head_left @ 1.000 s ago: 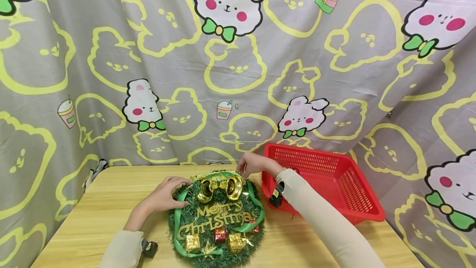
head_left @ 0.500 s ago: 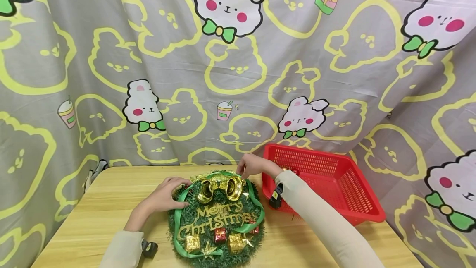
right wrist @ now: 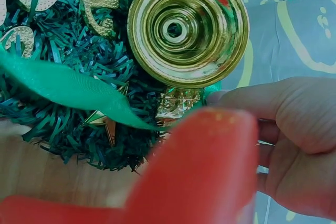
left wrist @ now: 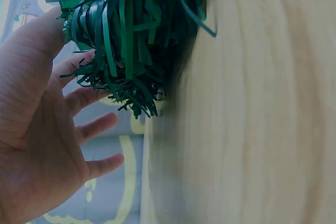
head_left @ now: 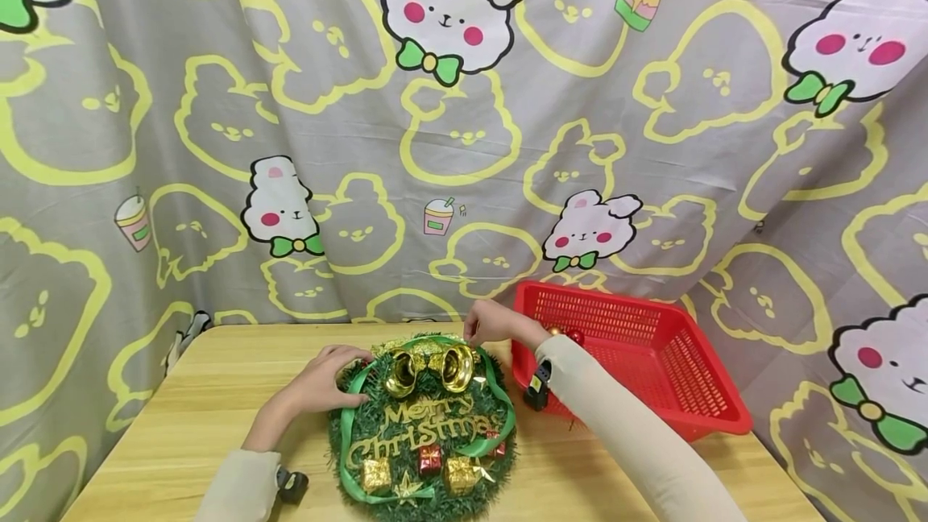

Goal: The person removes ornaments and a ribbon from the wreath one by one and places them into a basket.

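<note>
A round green tinsel wreath (head_left: 435, 506) lies on the table, bearing gold bells (head_left: 456, 367), gold "Merry Christmas" lettering (head_left: 406, 445) and small wrapped gift boxes (head_left: 429, 458). A green ribbon (right wrist: 58, 85) runs round it. My left hand (head_left: 315, 381) rests at the wreath's upper left edge. In the left wrist view its thumb touches the tinsel (left wrist: 126, 30), while the fingers stretch out loosely, partly behind it. At the upper right edge, my right hand (head_left: 496, 321) pinches the green ribbon beside a bell; the fingertips are partly hidden.
A red plastic basket (head_left: 725, 409) stands to the right of the wreath, under my right forearm, with a red bauble (head_left: 576, 337) inside. Its rim looms close in the right wrist view. A patterned curtain (head_left: 464, 143) hangs behind the wooden table (head_left: 239, 377).
My right hand and forearm have shifted very slightly, so more of the baubles in the basket shows. The left hand and the wreath stay in place.
</note>
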